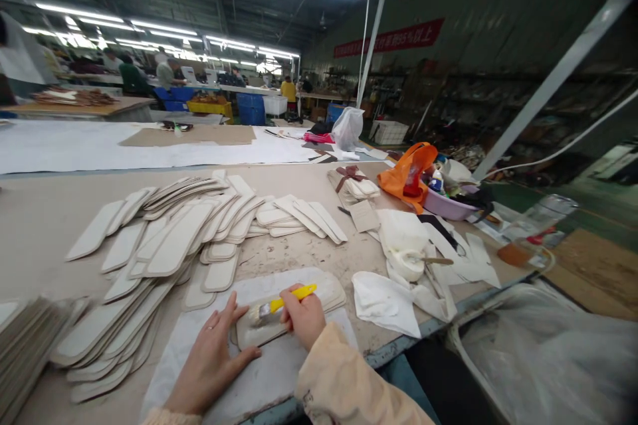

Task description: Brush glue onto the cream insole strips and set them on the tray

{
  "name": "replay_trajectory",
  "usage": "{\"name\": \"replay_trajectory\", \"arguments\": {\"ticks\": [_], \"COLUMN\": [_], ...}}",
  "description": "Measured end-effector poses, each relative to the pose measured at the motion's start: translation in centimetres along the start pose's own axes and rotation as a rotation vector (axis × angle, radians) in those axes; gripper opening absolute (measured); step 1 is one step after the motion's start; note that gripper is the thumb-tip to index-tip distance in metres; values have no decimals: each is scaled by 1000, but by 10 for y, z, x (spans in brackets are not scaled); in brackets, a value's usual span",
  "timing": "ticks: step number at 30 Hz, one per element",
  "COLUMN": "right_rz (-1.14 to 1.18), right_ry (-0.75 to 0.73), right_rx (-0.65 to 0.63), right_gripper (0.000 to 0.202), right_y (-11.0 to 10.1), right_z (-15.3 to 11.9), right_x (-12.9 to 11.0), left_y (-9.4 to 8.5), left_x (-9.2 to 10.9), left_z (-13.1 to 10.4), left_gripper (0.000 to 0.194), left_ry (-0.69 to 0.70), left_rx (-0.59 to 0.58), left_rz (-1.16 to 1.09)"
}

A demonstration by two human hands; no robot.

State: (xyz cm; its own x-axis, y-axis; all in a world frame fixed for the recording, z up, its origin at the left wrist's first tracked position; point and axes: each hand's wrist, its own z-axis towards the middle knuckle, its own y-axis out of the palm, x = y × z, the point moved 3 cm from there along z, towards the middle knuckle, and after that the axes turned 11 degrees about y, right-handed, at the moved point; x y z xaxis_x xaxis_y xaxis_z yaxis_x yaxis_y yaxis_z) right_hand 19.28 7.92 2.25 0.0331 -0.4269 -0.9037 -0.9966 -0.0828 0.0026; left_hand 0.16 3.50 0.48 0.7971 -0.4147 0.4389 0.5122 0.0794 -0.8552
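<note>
Yellow brush: in right grip, handle tilted, its end poking out past the fingers, up and away; bristles point left toward left grip, down on pale panel.
Right grip state: closed, thumb and fingers pinching the brush handle.
Left grip state: spread wide, thumb well apart from forefinger, not wrapped round anything; both tips at the panel's left end, thumb at its near edge, forefinger at its far corner. Pressure: can't tell.
Pale panel spot: between the two grips, flat, rounded corners, just left of right grip, bristle end on top of it.
White sheet: under the panel and both grips, laid over tabletop.
Loose pieces: big overlapping heap, pale, rounded ends, beyond left grip and off to its left.
Side stack: well left of left grip, blurred.
White cloth: crumpled, near right grip, to its right.
Orange bag: beyond right grip, farther right, against purple basin full of odds and ends.
Clear jar: far right of right grip, amber liquid inside, tilted in view.
Cream sleeve: just behind right grip.
</note>
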Motion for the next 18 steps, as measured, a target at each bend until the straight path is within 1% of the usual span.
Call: {"name": "replay_trajectory", "arguments": {"ticks": [2,3,5,6,7,9,12,14,16,18], "right_rz": [-7,-18,-43,-59,-77,-129,-279,-371,-416,-448], "right_ry": [-6,-11,-3,8,14,7,-58,-107,-138,-170], "right_rx": [-46,-48,-14,13,43,104,235,316,362,396], "right_gripper": [13,12,11,11,12,13,19,22,24,25], "right_y": [10,13,10,5,-4,-29,-74,-104,-128,-144], "right_z": [0,0,1,1,1,1,1,2,1,-3], "right_x": [4,5,4,3,1,-3,-10,-15,-19,-26], "left_y": [1,1,1,1,1,1,2,2,2,2], "left_x": [-2,-3,-4,-5,-5,-6,-6,-6,-6,-5], "left_z": [0,1,2,2,2,3,2,2,2,2], "left_gripper": [100,100,101,100,99,94,81,76,78,83], "left_ry": [6,6,9,10,12,11,-5,-17,-23,-21], "left_rx": [-5,-6,-9,-8,-9,-14,-26,-33,-42,-47], "left_rz": [20,32,56,67,78,96,109,106,100,103]}}
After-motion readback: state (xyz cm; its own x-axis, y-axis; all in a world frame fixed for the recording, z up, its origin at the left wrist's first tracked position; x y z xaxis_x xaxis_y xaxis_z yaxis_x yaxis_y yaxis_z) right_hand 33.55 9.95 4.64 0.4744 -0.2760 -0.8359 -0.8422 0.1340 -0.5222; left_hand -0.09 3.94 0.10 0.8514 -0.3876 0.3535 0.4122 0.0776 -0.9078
